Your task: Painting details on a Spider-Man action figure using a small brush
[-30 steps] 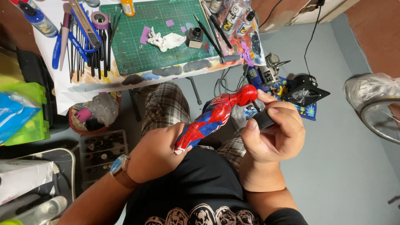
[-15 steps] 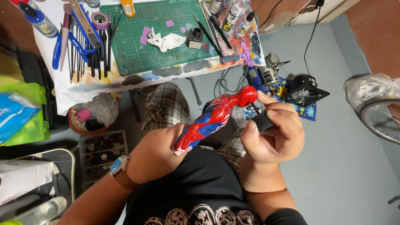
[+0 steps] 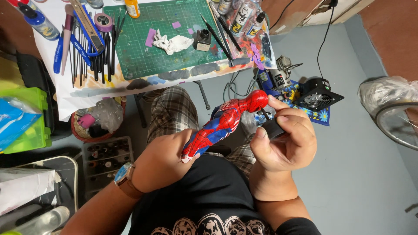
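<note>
A red and blue action figure (image 3: 224, 122) lies slanted above my lap, head toward the upper right. My left hand (image 3: 163, 159), with a wristwatch on the wrist, grips the figure's lower end. My right hand (image 3: 285, 141) is closed around a black round-handled tool (image 3: 273, 129), whose thin tip reaches up to the figure's red head. My index finger rests beside that head. The tool's tip is mostly hidden behind the figure and my fingers.
A low table holds a green cutting mat (image 3: 143, 43), crumpled white tissue (image 3: 173, 43), a small dark bottle (image 3: 203, 39), brushes and tools (image 3: 93, 52) and paint bottles (image 3: 246, 17). On the floor: a black fan (image 3: 317, 96), a compressor (image 3: 278, 78), a bin (image 3: 96, 119), a green box (image 3: 30, 130).
</note>
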